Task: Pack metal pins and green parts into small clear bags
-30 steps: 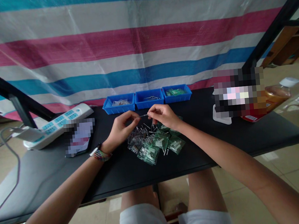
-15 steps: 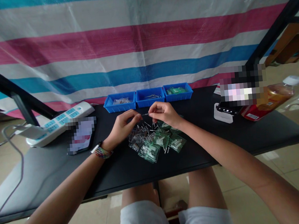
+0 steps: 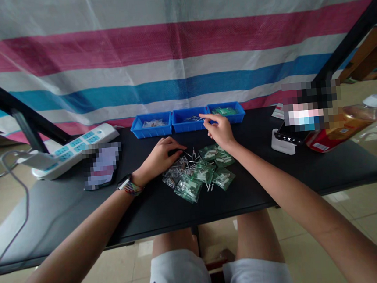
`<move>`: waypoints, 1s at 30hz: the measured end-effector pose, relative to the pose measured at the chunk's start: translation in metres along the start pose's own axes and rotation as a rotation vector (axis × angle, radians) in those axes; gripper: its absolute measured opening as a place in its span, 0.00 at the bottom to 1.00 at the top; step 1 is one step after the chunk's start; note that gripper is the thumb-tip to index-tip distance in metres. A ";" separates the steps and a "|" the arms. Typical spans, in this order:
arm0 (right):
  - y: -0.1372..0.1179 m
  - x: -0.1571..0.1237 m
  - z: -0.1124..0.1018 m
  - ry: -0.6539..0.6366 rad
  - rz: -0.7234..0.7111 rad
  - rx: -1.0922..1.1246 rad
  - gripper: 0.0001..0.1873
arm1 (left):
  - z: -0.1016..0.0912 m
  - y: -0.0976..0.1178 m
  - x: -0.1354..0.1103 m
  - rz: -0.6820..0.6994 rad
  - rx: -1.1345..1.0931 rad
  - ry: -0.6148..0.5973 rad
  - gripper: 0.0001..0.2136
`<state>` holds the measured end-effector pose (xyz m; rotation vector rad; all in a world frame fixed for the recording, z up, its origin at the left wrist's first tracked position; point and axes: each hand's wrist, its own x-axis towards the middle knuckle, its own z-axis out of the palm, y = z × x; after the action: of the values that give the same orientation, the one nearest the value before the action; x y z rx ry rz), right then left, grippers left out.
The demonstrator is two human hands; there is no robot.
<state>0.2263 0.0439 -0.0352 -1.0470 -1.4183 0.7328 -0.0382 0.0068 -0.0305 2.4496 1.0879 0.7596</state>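
Note:
My left hand (image 3: pixel 164 156) rests palm down at the left upper edge of a pile of small parts. Its thumb and index finger stretch out slightly apart, with nothing visible between them. My right hand (image 3: pixel 219 129) hovers at the front right of the middle blue tray (image 3: pixel 189 127); its index finger is extended over the tray and the other fingers are loosely curled. Thin metal pins (image 3: pixel 191 118) lie in that tray. The pile holds green-tinted bags (image 3: pixel 188 189) of pale pieces, clear bags with brownish pieces (image 3: pixel 171 177), and loose metal pins (image 3: pixel 209 186).
Clear bags fill part of the left blue tray (image 3: pixel 151 131); green bags lie in the right blue tray (image 3: pixel 237 118). A power strip (image 3: pixel 77 149) and a phone (image 3: pixel 102 166) are on the left. A bottle (image 3: pixel 345 125) and a propped phone (image 3: pixel 289 138) stand right. A striped sheet (image 3: pixel 179 41) hangs behind.
My hands have parted from the thin metal pin they held between them. The right hand moved up to the middle tray; the left lowered slightly to the pile.

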 end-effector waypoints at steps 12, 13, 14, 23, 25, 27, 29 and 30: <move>-0.023 -0.032 0.020 -0.504 -0.295 -0.363 0.05 | -0.006 -0.001 0.000 -0.008 0.030 -0.013 0.08; -0.024 -0.035 0.021 -0.539 -0.339 -0.419 0.04 | -0.006 0.000 0.000 -0.013 0.033 -0.013 0.07; -0.025 -0.037 0.022 -0.563 -0.370 -0.463 0.04 | -0.006 0.001 -0.001 -0.014 0.034 -0.017 0.07; -0.027 -0.043 0.027 -0.585 -0.471 -0.680 0.05 | -0.006 0.004 0.000 -0.001 0.026 -0.020 0.07; -0.028 -0.043 0.027 -0.577 -0.457 -0.663 0.03 | -0.005 0.004 0.000 -0.005 0.005 -0.011 0.07; -0.028 -0.043 0.027 -0.552 -0.427 -0.610 0.05 | -0.005 0.004 0.000 -0.036 -0.037 0.019 0.08; -0.028 -0.042 0.027 -0.502 -0.397 -0.533 0.08 | -0.006 0.004 0.001 -0.086 -0.105 0.065 0.09; -0.029 -0.042 0.027 -0.470 -0.389 -0.488 0.09 | -0.006 0.004 0.001 -0.110 -0.146 0.088 0.11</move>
<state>0.1919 -0.0016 -0.0303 -0.9453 -2.2093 0.3581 -0.0389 0.0056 -0.0232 2.2349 1.1462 0.8854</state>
